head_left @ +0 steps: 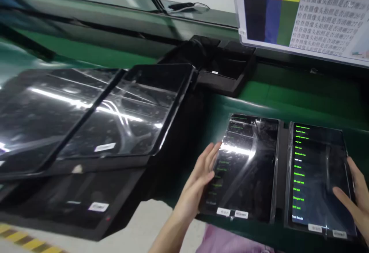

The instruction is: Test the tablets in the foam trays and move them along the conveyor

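Two tablets in clear film lie side by side at the lower right. My left hand (198, 182) grips the outer left edge of the left tablet (248, 176), whose dark screen carries faint green text and a bright lamp reflection. The right tablet (319, 180) shows a list of tests, mostly in green, with a few white lines. Around its right edge is my right hand (356, 199), the thumb over the screen and some fingers cut off by the frame. Both tablets bear white labels along the bottom.
More film-covered tablets (123, 122) sit in stacked black trays (121, 183) on the left. A further black tray (219, 82) with a tablet stands behind on the green bench (288, 87). A colour-and-text chart (273, 10) hangs at upper right. Yellow-black tape (25, 241) marks the floor.
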`<state>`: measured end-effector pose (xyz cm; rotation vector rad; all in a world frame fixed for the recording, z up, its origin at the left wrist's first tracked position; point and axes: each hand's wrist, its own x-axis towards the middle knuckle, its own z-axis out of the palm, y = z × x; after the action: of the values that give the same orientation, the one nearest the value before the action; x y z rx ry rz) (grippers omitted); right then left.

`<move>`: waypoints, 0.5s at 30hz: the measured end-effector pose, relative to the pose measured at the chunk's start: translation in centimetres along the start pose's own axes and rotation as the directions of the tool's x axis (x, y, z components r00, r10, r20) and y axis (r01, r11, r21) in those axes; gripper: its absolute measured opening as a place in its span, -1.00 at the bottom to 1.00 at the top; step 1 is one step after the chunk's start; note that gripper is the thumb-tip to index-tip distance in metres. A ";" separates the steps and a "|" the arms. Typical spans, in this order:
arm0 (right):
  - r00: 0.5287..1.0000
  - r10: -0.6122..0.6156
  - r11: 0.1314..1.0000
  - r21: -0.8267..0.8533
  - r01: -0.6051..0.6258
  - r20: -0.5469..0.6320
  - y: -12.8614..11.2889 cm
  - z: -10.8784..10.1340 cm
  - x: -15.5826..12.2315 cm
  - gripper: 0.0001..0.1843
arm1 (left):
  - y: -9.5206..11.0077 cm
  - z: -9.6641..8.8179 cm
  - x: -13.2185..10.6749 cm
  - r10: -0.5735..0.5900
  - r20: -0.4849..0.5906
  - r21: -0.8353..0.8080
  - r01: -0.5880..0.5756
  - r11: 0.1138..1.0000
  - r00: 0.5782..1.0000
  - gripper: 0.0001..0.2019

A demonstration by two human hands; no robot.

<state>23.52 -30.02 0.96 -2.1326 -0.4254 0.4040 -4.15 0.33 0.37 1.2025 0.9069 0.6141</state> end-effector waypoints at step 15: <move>0.619 -0.648 0.335 -0.564 0.755 0.444 -6.2 1.4 0.9 -0.62 | 1.3 0.5 4.0 0.039 0.036 0.391 -0.050 0.919 0.999 -0.04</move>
<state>22.73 -25.26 5.19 -2.3389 -1.7964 -0.1967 -1.51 3.69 0.58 1.5913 1.0116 0.4614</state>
